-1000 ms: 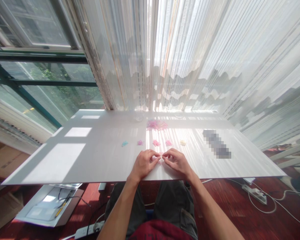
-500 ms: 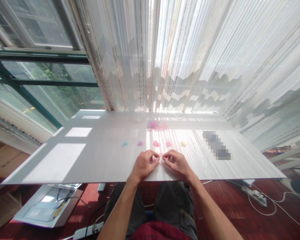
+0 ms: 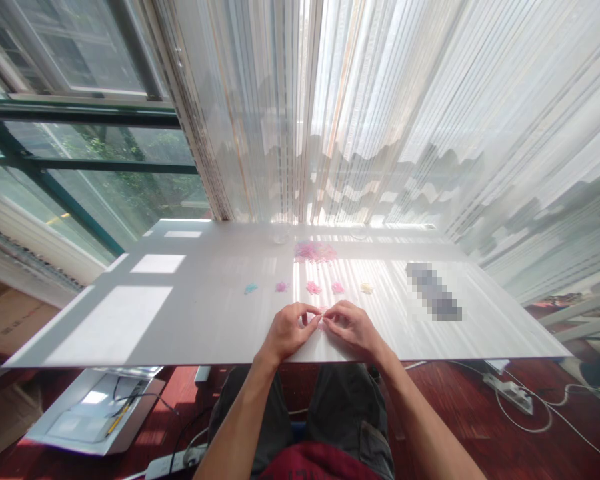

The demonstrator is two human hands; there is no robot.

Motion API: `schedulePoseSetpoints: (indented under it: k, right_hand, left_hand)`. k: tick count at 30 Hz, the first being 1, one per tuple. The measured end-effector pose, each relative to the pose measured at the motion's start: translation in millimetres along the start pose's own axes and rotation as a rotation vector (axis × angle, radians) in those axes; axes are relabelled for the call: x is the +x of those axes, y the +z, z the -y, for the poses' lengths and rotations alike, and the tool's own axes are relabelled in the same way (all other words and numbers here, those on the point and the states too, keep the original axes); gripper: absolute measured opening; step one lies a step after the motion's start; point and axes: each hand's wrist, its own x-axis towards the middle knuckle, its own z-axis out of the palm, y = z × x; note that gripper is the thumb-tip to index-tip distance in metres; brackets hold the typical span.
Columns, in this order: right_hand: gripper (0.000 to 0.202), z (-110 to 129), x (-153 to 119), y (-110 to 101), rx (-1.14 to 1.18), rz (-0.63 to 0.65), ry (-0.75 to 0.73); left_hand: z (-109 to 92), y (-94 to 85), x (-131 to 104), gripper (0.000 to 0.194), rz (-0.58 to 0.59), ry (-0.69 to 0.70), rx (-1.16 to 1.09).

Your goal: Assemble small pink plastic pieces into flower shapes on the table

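My left hand (image 3: pixel 289 330) and my right hand (image 3: pixel 351 325) meet fingertip to fingertip near the front edge of the white table (image 3: pixel 205 333). Both are closed in a pinch; what lies between the fingertips is too small to make out. Small pink pieces (image 3: pixel 321 327) show on the table around the fingertips, partly hidden. Beyond the hands runs a row of small piles: blue (image 3: pixel 251 288), purple (image 3: pixel 282 287), pink (image 3: pixel 313 288), another pink (image 3: pixel 337 288) and pale yellow (image 3: pixel 367 288). Behind the row lies a larger mixed pink and purple pile (image 3: pixel 315 251).
A clear round dish (image 3: pixel 281 237) and a clear lid-like disc (image 3: pixel 359 234) are at the table's back. A blurred-out dark object (image 3: pixel 434 291) lies at the right. Below are an open white box (image 3: pixel 95 413) and power strips (image 3: pixel 510 392); a curtain hangs behind.
My hands have moved slightly closer, so the fingertips now touch where a small gap was. The piles have stayed in place.
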Motion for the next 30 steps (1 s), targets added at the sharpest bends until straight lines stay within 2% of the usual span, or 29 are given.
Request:
schedulePoseSetpoints:
  k: [6, 12, 30]
  right_hand:
    - [0.01, -0.8, -0.2, 0.0, 0.01, 0.0, 0.013]
    - [0.011, -0.2, 0.4, -0.8, 0.006, -0.005, 0.009]
    - [0.015, 6.1, 2.3, -5.2, 0.057, -0.086, 0.15]
  left_hand:
    - [1.6, 0.7, -0.6, 0.01, -0.024, -0.022, -0.09]
    - [0.4, 0.9, 0.5, 0.009, -0.034, -0.038, -0.077]
    - [0.3, 0.9, 1.6, 0.007, -0.037, -0.044, -0.037]
